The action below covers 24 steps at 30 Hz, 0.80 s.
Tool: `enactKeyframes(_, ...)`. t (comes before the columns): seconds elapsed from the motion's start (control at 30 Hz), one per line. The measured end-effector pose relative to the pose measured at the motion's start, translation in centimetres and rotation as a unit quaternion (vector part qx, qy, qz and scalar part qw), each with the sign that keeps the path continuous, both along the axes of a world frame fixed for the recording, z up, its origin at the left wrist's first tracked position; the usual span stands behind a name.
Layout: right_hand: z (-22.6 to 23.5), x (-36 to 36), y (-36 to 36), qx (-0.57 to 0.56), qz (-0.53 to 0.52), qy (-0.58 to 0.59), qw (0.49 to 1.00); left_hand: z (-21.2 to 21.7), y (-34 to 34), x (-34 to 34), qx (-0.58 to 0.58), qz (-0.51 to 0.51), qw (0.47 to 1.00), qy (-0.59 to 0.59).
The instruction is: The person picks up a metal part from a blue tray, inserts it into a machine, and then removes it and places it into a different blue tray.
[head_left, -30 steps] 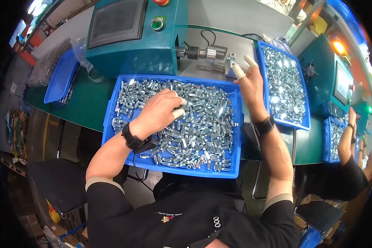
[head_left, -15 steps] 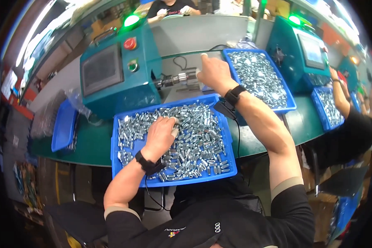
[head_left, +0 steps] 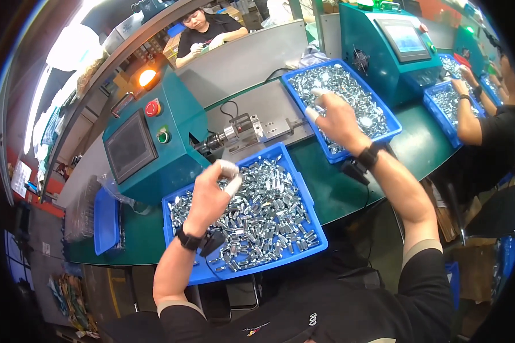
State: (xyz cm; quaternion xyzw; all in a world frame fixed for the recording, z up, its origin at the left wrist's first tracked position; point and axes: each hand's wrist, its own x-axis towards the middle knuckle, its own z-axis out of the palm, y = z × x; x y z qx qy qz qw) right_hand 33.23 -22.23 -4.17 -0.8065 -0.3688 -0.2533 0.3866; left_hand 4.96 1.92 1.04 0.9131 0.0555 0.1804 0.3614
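Observation:
My left hand, with white finger covers, is raised over the near blue tray of small metal fittings. Its thumb and fingers are curled together; whatever lies between them is too small to make out. Above the right-hand blue tray, also full of metal fittings, my right hand has its covered thumb and forefinger apart with nothing visible between them. Between the hands is the machine's chuck, facing a metal clamp block.
The green machine has a dark screen, a red button and a lit orange lamp. An empty-looking blue tray leans at left. Another machine stands right, near a co-worker. A person sits beyond the grey partition.
My right hand has moved from beside the chuck to above the right-hand tray. My left hand has lifted from the fittings. The machine's lamp has turned from green to orange, and the view has shifted.

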Motion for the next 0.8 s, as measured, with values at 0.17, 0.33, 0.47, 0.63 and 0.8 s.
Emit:
enactKeyframes(0.17,-1.2,-4.9,2.0,0.113,0.113,0.010,0.987,2.0,1.1,8.3,0.015,0.014,1.000,-0.019)
enactKeyframes(0.33,-0.9,-6.1,1.6,0.140,0.120,-0.035,0.982,0.8,2.3,14.1,0.056,0.005,0.998,0.000)
enactKeyframes(0.47,-1.1,-5.7,0.8,0.146,0.126,0.015,0.981,-0.3,2.3,16.1,0.081,0.018,0.997,0.006)
enactKeyframes(0.63,-0.7,-5.7,0.5,0.153,0.151,0.013,0.977,-0.3,2.3,15.5,0.121,0.031,0.992,0.015)
enactKeyframes(0.8,-1.2,-5.7,0.4,0.142,0.156,0.018,0.977,0.1,2.5,15.1,0.165,0.031,0.986,0.022)
